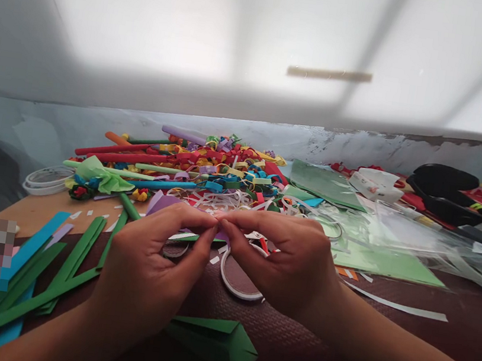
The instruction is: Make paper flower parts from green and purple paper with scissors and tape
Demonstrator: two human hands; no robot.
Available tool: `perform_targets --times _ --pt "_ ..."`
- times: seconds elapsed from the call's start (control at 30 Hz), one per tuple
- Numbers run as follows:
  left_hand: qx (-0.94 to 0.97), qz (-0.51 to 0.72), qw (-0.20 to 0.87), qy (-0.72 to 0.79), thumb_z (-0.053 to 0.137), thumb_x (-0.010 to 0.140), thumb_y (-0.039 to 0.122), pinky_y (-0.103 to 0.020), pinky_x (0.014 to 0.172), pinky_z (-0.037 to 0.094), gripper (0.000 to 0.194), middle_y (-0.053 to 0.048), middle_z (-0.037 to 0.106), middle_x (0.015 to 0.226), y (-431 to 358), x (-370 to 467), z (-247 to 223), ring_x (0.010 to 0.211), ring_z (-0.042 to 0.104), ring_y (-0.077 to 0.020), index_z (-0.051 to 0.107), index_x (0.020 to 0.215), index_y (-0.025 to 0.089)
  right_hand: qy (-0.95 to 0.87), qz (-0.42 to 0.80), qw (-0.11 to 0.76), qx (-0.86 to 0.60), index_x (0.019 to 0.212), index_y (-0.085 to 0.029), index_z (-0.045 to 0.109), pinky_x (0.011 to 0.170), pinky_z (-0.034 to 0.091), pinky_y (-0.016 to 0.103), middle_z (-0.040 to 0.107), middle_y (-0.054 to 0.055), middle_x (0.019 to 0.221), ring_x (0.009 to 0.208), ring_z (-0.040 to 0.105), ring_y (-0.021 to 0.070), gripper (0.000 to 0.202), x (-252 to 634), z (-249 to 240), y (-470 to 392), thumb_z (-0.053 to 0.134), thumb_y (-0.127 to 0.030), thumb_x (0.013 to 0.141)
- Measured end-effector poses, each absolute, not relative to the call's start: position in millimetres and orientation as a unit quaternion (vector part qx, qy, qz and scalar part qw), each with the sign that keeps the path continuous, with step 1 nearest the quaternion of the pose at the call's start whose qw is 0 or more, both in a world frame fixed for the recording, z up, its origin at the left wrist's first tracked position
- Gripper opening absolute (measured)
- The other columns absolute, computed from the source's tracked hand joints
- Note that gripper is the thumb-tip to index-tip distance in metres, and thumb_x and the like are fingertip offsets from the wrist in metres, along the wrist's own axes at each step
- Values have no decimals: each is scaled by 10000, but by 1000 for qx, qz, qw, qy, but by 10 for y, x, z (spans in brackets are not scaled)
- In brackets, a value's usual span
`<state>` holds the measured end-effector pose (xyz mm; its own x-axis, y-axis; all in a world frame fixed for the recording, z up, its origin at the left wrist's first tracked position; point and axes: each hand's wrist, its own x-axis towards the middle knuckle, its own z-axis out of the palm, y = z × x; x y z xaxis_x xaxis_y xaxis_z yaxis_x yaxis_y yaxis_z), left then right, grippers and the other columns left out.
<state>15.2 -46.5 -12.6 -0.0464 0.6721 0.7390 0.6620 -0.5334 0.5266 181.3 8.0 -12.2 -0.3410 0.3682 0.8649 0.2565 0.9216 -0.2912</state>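
Note:
My left hand [158, 261] and my right hand [279, 257] meet fingertip to fingertip above the dark red table cover. Both pinch something very small that the fingers mostly hide; I cannot make out what it is. Purple paper [160, 203] shows just behind my left fingers. Below my hands lies a folded green paper piece [233, 347]. A roll of white tape or ring [230, 283] lies partly behind my right hand, with a red-handled tool [264, 244] beside it.
Colourful paper chains and rolled tubes [136, 157] are heaped at the back. Green and blue strips [73, 252] lie at left, near white rings [46, 178]. Light green sheets [395, 264], a tissue pack [376, 184] and a black case [444, 188] lie at right.

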Motion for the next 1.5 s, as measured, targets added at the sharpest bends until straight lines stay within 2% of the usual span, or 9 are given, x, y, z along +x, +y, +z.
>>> perform_targets --times 0.37,0.73,0.9,1.1,1.23,1.3,1.37,1.43,1.5 --pt "690 552 23 467 689 850 199 -206 627 561 123 71 761 793 -462 157 -134 663 693 -109 737 906 297 -787 180 558 -195 875 -158 795 674 568 98 805 -19 806 691 751 84 118 1804 -100 89 710 -87 835" --pt "669 548 73 497 694 849 250 -224 654 573 45 57 749 793 -483 162 -104 670 682 -125 728 847 279 -724 308 574 -229 832 -181 763 589 588 206 792 13 776 675 745 139 63 1790 -90 149 703 -199 839" --pt "641 574 137 491 693 832 282 -243 554 509 58 34 676 723 -485 163 -51 632 619 -134 697 774 279 -694 337 556 -310 836 -154 726 570 544 256 775 65 793 687 718 165 204 1926 -92 493 672 -349 866" --pt "585 594 192 518 725 789 360 -251 499 405 158 39 562 643 -497 110 12 569 490 -123 628 708 265 -738 385 417 -365 527 -162 635 506 522 276 684 92 551 511 655 168 594 2115 -114 836 587 -631 888" --pt "609 544 268 511 724 786 357 -227 528 407 163 34 572 654 -488 116 11 603 503 -121 636 707 246 -684 595 372 -199 972 -161 733 631 619 352 777 138 882 762 754 235 751 2069 -74 794 377 -816 879" --pt "650 483 296 507 711 792 363 -223 529 401 164 31 591 652 -474 141 0 586 498 -116 647 706 238 -630 648 401 -151 1174 -184 680 679 627 351 778 118 964 816 752 230 661 2028 -54 763 631 -731 806" --pt "698 421 300 496 673 816 382 -237 584 435 185 17 633 677 -463 164 -13 618 542 -134 655 707 234 -595 635 459 -178 1225 -204 667 670 618 322 781 74 927 778 741 205 634 1996 -50 755 850 -504 697" --pt "727 380 296 489 627 844 419 -268 719 487 216 -8 692 769 -464 167 -25 763 631 -184 679 736 239 -584 592 516 -206 1171 -200 703 644 596 294 776 40 864 724 719 175 566 1981 -57 760 889 -336 654" --pt "731 367 275 506 565 882 453 -290 788 502 264 -18 725 851 -479 143 -25 853 662 -214 706 784 252 -611 512 563 -219 1076 -186 742 562 539 259 757 19 780 637 672 143 376 1984 -64 752 817 -307 728"
